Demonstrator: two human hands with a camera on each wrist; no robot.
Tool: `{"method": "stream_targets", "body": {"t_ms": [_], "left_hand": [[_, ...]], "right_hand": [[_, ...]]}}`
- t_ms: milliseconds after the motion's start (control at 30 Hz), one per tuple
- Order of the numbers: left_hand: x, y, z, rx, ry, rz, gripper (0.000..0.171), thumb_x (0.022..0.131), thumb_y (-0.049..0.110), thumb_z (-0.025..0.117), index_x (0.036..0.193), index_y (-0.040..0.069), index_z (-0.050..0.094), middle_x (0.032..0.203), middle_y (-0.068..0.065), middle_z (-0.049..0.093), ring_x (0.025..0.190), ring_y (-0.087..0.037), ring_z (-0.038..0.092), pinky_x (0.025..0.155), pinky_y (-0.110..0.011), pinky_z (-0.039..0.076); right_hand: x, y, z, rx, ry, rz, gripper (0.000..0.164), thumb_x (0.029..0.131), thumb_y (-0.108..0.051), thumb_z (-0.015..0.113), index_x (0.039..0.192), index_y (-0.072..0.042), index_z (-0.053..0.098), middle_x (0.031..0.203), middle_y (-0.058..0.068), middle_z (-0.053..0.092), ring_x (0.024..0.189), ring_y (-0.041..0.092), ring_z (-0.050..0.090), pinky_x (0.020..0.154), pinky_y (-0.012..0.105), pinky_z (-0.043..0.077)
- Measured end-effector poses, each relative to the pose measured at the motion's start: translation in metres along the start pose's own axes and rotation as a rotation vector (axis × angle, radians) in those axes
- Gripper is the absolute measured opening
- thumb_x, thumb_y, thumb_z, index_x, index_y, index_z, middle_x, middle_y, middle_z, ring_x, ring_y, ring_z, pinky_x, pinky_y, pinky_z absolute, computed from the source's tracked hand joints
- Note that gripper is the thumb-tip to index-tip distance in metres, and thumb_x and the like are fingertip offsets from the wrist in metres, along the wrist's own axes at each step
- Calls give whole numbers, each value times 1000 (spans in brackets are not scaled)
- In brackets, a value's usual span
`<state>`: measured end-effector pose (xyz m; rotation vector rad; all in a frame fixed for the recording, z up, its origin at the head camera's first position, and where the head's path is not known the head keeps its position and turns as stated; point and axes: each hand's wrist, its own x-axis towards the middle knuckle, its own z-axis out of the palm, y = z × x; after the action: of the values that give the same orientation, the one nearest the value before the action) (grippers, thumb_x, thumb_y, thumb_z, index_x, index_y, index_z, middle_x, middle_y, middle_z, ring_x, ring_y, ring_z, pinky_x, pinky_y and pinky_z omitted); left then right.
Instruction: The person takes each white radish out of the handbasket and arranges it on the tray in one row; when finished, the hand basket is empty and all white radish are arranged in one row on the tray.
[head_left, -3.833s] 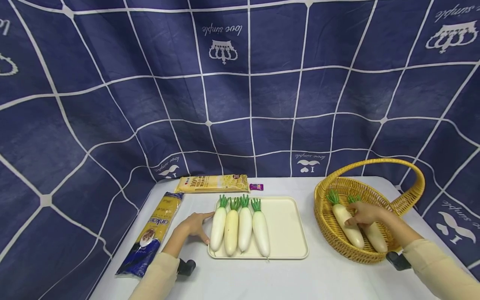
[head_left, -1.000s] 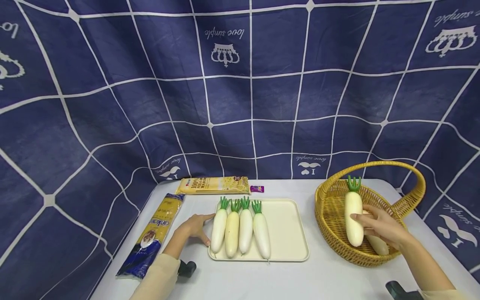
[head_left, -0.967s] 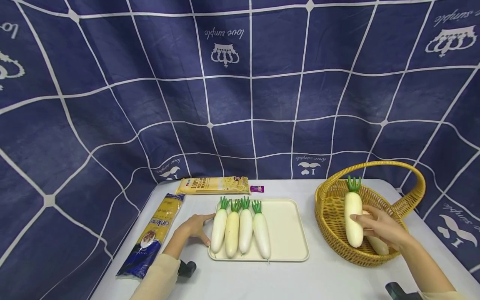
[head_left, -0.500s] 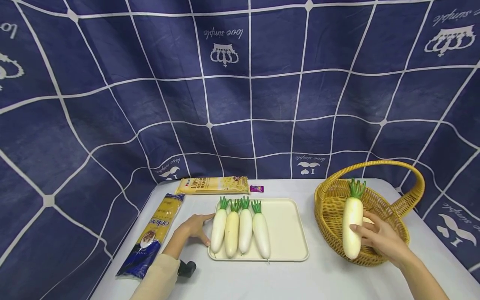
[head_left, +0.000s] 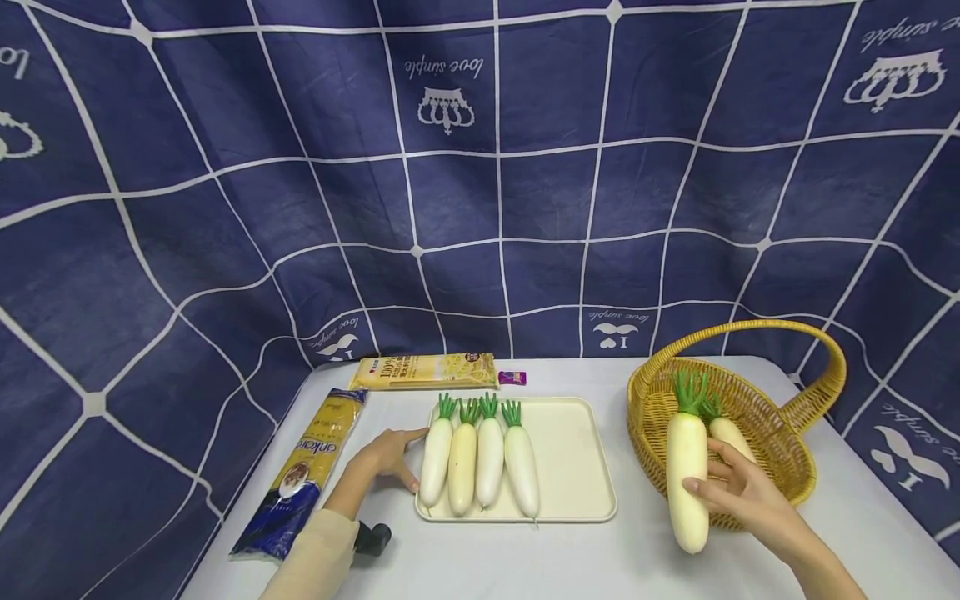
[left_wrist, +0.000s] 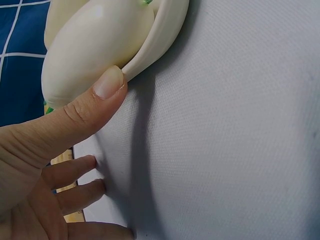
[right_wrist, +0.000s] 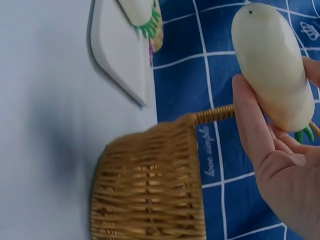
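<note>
My right hand (head_left: 738, 496) holds a white radish (head_left: 687, 475) with green tops between thumb and fingers, raised in front of the wicker basket (head_left: 648, 446). In the right wrist view the radish (right_wrist: 272, 65) is clear of the basket. A second radish (head_left: 731, 437) lies inside the basket, partly hidden behind the hand. My left hand (head_left: 386, 458) rests at the left edge of the cream tray (head_left: 577, 458), fingers spread; its thumb (left_wrist: 95, 102) touches the tray's rim in the left wrist view. On the tray several radishes (head_left: 490, 462) lie side by side, tops pointing away; one is yellower.
A blue and gold pasta packet (head_left: 300, 475) lies left of my left arm. Behind the tray are a yellow noodle packet (head_left: 427, 371) and a small purple sachet (head_left: 512, 377). The basket's tall handle (head_left: 750, 327) arches over it. A blue checked curtain (head_left: 555, 192) hangs behind.
My right hand has taken hold of a radish in the basket, lifted it and brought it toward me and slightly left, past the front rim. The left hand has stayed at the tray.
</note>
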<state>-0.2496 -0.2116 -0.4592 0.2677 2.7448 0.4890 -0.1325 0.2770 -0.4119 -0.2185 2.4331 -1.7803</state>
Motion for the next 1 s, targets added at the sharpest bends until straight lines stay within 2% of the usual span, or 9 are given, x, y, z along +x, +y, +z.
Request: {"method": "stream_targets", "body": {"t_ms": [267,433,667,833,1000], "left_hand": [[0,0,-1,4,2,5,101,47,27,91,138,12,49,130,-24,54,122,-46,46,101,-61,37],[0,-1,0,-1,4,4,101,47,27,91,138,12,49,130,-23,54,122,-46,45,101,-61,37],[1,-1,2,-18,5,-6,103,47,27,91,139,13,48,132,-23,53,124,-46,44,102,-61,36],[1,-1,2,-10,5,-3,102,47,27,91,138,12,48,131,-24,53,123,-47,44,101,-62,36],[2,-1,2,-17,2,-12,103,47,28,91,139,13,47,131,-23,53,124,-47,43,102,-62,35]], "right_hand": [[3,0,18,20,-139,-74,69,91,-5,56,138,18,11,120,38,50,94,6,64,75,30,58],[8,1,30,9,-173,-102,69,89,-5,59,137,19,14,118,37,52,94,8,65,76,27,57],[18,6,46,56,-231,-177,67,88,-2,59,135,22,18,113,32,56,92,13,65,76,28,57],[25,6,56,48,-215,-119,72,87,-7,62,138,19,18,118,32,54,95,13,65,79,26,55],[35,5,65,15,-170,-73,75,84,-11,66,138,16,23,119,32,54,99,24,64,80,25,54]]}}
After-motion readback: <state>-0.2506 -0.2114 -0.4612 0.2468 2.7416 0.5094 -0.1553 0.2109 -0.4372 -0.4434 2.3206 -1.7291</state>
